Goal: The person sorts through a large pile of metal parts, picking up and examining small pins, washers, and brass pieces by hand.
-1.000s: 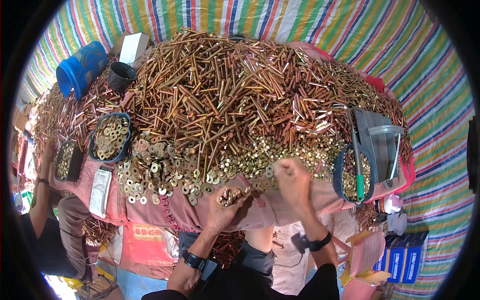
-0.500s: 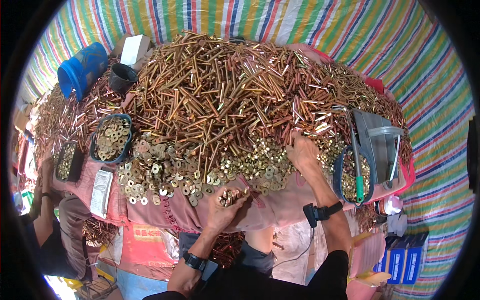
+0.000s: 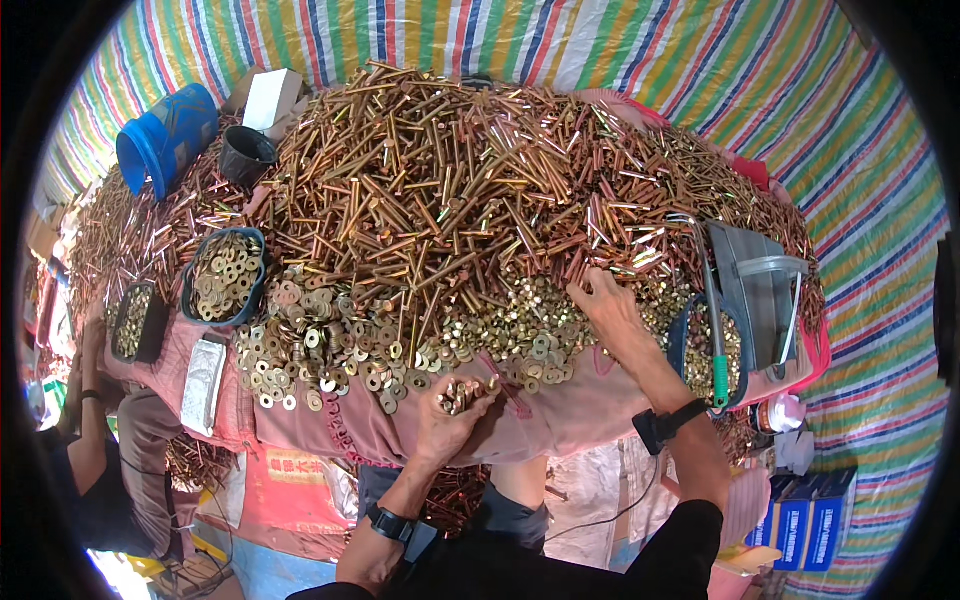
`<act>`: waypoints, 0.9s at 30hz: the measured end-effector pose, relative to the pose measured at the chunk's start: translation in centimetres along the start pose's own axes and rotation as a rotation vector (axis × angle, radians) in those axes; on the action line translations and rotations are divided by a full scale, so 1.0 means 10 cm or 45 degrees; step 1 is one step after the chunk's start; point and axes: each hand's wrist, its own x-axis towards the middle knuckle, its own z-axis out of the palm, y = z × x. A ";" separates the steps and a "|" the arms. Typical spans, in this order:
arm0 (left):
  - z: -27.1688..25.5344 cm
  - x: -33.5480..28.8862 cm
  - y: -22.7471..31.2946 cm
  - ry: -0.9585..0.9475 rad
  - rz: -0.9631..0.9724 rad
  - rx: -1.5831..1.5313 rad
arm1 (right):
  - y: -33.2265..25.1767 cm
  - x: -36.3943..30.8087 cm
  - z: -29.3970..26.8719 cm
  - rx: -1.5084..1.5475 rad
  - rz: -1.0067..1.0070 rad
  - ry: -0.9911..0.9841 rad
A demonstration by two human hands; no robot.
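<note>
My left hand is closed round a bunch of copper-coloured bolts, their ends showing above the fingers, at the near edge of the cloth-covered table. Further right and deeper in, my right hand reaches to where small brass-coloured nuts meet the heap of long bolts. Its fingers are bent together, and whatever is between the tips cannot be made out. Flat washers lie spread in front of the heap, left of the nuts.
A tub of washers and a dark tray of nuts stand left. At right are a nut-filled basket, a green-handled tool and a grey scoop. A blue bucket lies far left; a co-worker's arm shows below it.
My right hand has shifted slightly left, its fingers drawing in, while the forearm and elbow have swung out to the right. My left hand stays nearly in place with its bolts.
</note>
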 end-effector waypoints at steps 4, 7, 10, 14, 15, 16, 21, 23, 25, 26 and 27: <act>0.01 0.00 0.03 0.013 -0.003 0.041 | 0.09 0.02 0.15 -0.043 -0.085 0.159; 0.02 0.00 0.05 0.023 -0.009 0.061 | 0.11 0.07 0.26 -0.048 -0.104 0.232; 0.01 0.00 0.06 -0.002 0.002 0.087 | 0.14 0.10 0.28 -0.087 -0.115 0.240; 0.00 0.00 0.05 -0.011 0.013 0.031 | 0.09 0.13 0.18 0.013 -0.094 0.296; 0.00 0.00 0.05 -0.012 0.022 0.029 | 0.04 0.14 0.13 0.079 -0.072 0.344; 0.00 0.00 0.04 -0.009 0.012 0.025 | -0.03 0.13 0.09 0.223 0.048 0.439; 0.02 0.00 0.03 -0.012 0.010 -0.015 | -0.63 -0.23 -0.25 1.497 0.714 0.384; 0.02 0.00 0.05 -0.013 -0.024 -0.021 | -0.92 -0.31 -0.32 1.781 0.678 0.376; 0.03 -0.01 0.08 -0.009 -0.059 -0.005 | -1.17 -0.33 -0.33 1.965 0.545 0.426; 0.03 -0.02 0.09 -0.005 -0.052 -0.005 | -1.28 -0.32 -0.32 2.002 0.550 0.417; 0.03 -0.02 0.10 0.000 -0.043 -0.005 | -1.37 -0.31 -0.31 2.039 0.553 0.407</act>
